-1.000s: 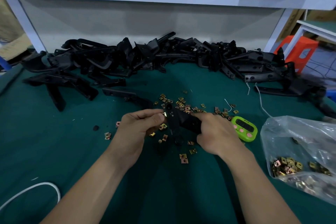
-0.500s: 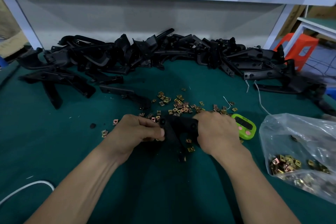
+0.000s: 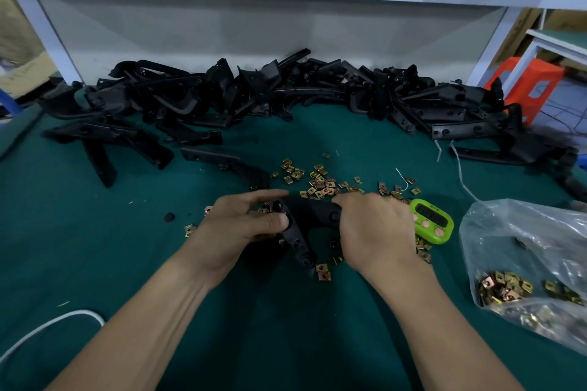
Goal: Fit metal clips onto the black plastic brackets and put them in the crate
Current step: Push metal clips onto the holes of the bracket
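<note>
Head view — left hand, right hand grip black bracket

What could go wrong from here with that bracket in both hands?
The thumb of the left hand covers part of the black plastic bracket, so clip seating is hidden; a crooked fit might go unnoticed.
Loose brass-coloured metal clips lie around and below the bracket; moving it could scatter them.
The green digital timer sits close beside the right hand; it could get knocked.
</note>
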Tool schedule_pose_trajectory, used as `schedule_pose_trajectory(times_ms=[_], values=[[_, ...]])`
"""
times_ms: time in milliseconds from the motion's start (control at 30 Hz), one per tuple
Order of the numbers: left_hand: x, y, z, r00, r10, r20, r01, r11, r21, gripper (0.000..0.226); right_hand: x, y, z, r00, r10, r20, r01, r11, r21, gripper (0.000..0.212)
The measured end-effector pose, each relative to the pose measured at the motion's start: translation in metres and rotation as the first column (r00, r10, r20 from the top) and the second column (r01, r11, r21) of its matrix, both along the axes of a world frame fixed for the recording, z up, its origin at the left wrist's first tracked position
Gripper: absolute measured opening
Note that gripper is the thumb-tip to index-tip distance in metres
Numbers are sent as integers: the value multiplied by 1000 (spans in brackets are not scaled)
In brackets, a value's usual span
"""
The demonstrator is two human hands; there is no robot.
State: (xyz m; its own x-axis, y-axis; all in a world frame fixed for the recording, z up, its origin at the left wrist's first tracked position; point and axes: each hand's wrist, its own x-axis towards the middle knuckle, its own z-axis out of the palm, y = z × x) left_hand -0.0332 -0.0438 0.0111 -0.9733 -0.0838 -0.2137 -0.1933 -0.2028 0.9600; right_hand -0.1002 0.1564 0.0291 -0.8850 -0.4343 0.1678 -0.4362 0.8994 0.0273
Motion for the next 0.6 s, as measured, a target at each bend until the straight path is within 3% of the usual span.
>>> schedule_pose_trajectory(times_ms=[100, 200, 233, 300, 400, 433, 500, 600], values=[[-4, 11, 1, 993, 55, -104, -52, 998, 34, 35, -3, 0, -5, 996, -40, 82, 48, 993, -104, 30], [-10, 18, -1, 961, 178, -210, -211, 966, -146, 16, -9, 4, -9, 980, -135, 148, 167, 958, -233, 30], [-10, 16, -3, 952, 202, -230, -265, 919, -291, 13, -12, 7, -10, 975, -164, 149, 199, 943, -266, 30], [-6, 11, -6, 964, 131, -229, -251, 729, -636, 15, -17, 11, -13, 969, -201, 143, 237, 923, -305, 27], [-1, 13, -6, 994, 13, -111, -105, 437, -893, 13, -19, 12, -15, 964, -206, 166, 251, 908, -335, 32], [-1, 14, -6, 996, -18, -84, -70, 393, -917, 13, -19, 11, -15, 963, -201, 177, 252, 905, -342, 35], [-2, 16, -6, 997, -47, -66, -42, 393, -918, 11, -19, 10, -16, 962, -187, 198, 248, 901, -355, 42], [-2, 20, -6, 989, -25, -148, -127, 381, -916, 7, -18, 9, -16, 960, -180, 214, 252, 888, -384, 48]])
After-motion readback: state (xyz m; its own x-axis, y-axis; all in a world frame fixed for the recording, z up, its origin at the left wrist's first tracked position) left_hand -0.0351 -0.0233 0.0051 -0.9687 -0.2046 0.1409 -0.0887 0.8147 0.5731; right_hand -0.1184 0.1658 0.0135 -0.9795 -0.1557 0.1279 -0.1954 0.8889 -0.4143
